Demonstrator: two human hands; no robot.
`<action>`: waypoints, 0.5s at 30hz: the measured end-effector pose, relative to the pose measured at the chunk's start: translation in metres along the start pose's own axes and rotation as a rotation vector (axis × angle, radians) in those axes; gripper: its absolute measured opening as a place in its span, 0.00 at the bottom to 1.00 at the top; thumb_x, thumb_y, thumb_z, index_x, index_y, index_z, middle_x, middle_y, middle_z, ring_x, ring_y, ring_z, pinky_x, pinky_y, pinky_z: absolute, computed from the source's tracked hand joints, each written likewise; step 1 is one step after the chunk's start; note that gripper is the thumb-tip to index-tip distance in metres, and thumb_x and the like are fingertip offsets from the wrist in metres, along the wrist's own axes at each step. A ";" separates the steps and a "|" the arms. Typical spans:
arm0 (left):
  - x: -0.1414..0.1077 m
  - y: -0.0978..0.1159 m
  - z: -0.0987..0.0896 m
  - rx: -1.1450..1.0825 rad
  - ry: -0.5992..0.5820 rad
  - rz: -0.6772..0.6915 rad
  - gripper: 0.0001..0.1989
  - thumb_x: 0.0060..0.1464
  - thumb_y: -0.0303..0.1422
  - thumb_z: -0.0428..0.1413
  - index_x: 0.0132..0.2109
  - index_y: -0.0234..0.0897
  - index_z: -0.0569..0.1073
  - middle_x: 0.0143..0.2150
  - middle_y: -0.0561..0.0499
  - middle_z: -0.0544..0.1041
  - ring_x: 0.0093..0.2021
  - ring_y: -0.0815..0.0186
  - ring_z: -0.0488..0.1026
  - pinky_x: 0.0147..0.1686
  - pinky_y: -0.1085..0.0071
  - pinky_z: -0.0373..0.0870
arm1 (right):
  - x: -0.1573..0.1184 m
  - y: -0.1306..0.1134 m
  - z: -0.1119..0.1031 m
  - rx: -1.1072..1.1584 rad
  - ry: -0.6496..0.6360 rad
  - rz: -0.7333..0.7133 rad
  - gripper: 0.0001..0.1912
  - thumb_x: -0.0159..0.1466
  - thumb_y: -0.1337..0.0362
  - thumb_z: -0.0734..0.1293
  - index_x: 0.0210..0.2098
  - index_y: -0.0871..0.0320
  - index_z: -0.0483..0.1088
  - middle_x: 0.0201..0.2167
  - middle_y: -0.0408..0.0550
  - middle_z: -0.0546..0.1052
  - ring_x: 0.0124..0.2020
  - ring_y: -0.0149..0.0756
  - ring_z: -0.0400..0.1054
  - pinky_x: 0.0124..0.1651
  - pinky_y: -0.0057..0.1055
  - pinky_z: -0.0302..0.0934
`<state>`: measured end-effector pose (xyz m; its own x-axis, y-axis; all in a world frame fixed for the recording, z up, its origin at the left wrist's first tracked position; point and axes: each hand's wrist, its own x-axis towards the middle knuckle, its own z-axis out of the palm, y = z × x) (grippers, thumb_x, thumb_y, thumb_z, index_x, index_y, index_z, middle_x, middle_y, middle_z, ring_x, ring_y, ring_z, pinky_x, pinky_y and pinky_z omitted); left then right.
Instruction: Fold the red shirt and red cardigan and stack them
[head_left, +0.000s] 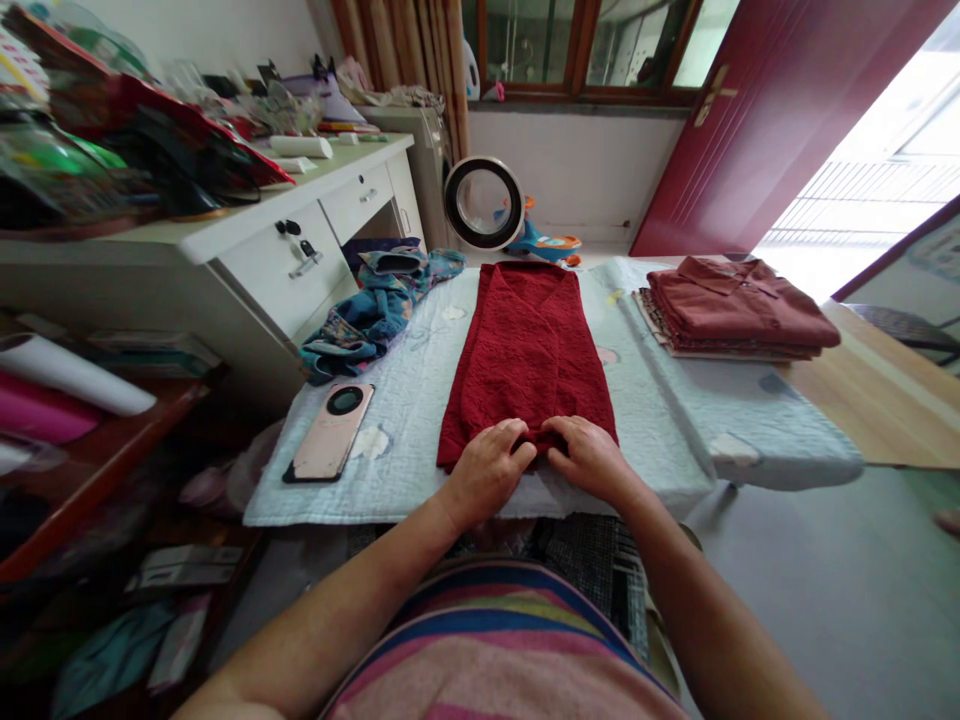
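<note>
A dark red textured garment [529, 350], folded into a long panel, lies on a table covered by a pale blue quilted cloth [405, 420]. At its near edge my left hand [491, 465] pinches the fabric between thumb and fingers. My right hand [589, 455] grips the same edge just to the right, a small gap apart from the left. The fabric between the two hands is slightly bunched. A pink phone [330, 435] with a round camera lies left of the garment, and a crumpled blue patterned cloth [371, 310] sits behind the phone.
Folded brownish-red clothes [739, 305] are stacked at the right. A cluttered white desk [270, 270] stands at the left, with a red shelf [142, 430] below. Past the table are a round-doored appliance [485, 203], a blue and orange toy [551, 243] and a red door [720, 130].
</note>
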<state>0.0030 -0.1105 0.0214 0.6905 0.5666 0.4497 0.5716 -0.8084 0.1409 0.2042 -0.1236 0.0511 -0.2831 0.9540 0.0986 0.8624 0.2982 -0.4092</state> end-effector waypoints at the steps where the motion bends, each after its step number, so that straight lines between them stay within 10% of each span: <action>1: -0.001 0.000 0.000 0.014 0.011 0.009 0.08 0.62 0.28 0.50 0.47 0.38 0.71 0.56 0.41 0.68 0.59 0.55 0.67 0.57 0.56 0.69 | 0.002 0.000 -0.001 0.002 -0.006 0.005 0.15 0.60 0.68 0.63 0.45 0.58 0.73 0.42 0.50 0.79 0.44 0.38 0.70 0.48 0.32 0.59; 7: -0.004 0.000 -0.003 0.007 0.154 -0.007 0.10 0.62 0.26 0.50 0.49 0.40 0.71 0.58 0.42 0.68 0.63 0.56 0.63 0.60 0.51 0.66 | 0.014 0.004 -0.010 -0.026 -0.090 -0.002 0.15 0.62 0.67 0.62 0.47 0.56 0.75 0.43 0.48 0.80 0.44 0.38 0.72 0.46 0.29 0.60; 15: -0.003 0.000 -0.006 0.119 0.013 0.015 0.06 0.61 0.28 0.54 0.39 0.39 0.76 0.63 0.43 0.67 0.65 0.51 0.61 0.63 0.45 0.59 | 0.028 0.005 -0.019 -0.069 -0.160 0.011 0.14 0.63 0.67 0.61 0.43 0.54 0.77 0.40 0.46 0.81 0.40 0.37 0.74 0.41 0.28 0.58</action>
<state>-0.0018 -0.1134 0.0249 0.6937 0.5519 0.4628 0.6103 -0.7916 0.0292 0.2082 -0.0951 0.0689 -0.3319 0.9418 -0.0539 0.8911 0.2943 -0.3454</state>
